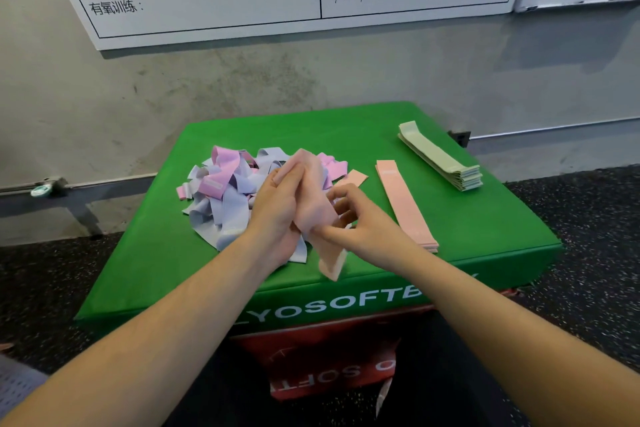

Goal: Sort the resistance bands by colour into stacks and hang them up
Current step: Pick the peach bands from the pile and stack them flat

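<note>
Peach band [317,204] is up off the surface [485,218], between both my hands, long axis running near-far, tail hanging toward me. Left hand [280,215] wraps its upper part; right hand [360,222] pinches lower end. Peach stack [405,204] lies just right of band, same axis, so right hand's nearer for the drop.

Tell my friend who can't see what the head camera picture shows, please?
Two hands, the left hand and right hand, hold a peach band over a green soft box. A jumbled pile of pink and lilac bands lies left; a peach stack and a green stack lie right.
</note>
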The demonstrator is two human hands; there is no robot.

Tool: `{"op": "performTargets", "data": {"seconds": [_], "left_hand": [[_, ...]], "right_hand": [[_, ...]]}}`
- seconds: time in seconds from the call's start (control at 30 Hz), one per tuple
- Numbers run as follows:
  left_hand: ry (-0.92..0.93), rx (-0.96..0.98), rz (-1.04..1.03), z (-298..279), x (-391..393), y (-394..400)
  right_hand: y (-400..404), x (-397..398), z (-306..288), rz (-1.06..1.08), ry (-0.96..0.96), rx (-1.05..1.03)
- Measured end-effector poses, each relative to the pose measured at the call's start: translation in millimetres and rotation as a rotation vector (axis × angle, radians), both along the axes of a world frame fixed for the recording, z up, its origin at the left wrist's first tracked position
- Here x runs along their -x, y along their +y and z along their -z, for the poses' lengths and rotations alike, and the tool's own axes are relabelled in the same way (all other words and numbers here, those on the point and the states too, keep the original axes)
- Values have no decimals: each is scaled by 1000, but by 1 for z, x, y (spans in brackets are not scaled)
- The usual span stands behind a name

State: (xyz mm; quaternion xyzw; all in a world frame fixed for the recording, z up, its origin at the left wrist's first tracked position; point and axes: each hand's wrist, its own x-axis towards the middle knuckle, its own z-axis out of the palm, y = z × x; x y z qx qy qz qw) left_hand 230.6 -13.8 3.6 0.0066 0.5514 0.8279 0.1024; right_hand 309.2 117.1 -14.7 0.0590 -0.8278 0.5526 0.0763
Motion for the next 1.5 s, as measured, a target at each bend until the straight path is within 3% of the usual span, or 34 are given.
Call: {"op": "performTargets", "data": {"seconds": [0.23,0.33,0.47,0.6,0.8,0.9,1.03,1.13,1.3,1.5], "left_hand": [[92,43,-135,-4,13,-14],[60,135,-107,2,25,-27],[-85,167,-120,20,27,-33],[-99,292,-69,34,23,-34],[139,641,18,44,15,-32],[222,699,124,47,11,-29],[358,824,203,46,11,-23],[392,729,141,37,7,-16],[352,243,162,2,-13,-2],[424,241,244,-11,-27,7]], "right_hand": [[21,-10,-3,-102,-262,-34],[30,-14,1,-146,-295,106],[37,-21,0,-227,-263,249],[36,-20,-1,-116,-119,228],[34,-16,-12,2,58,274],[31,-14,-19,75,155,225],[25,-11,-31,98,235,339],[24,-7,-37,143,256,429],[27,2,-36,146,150,379],[28,4,-45,175,254,357]]}}
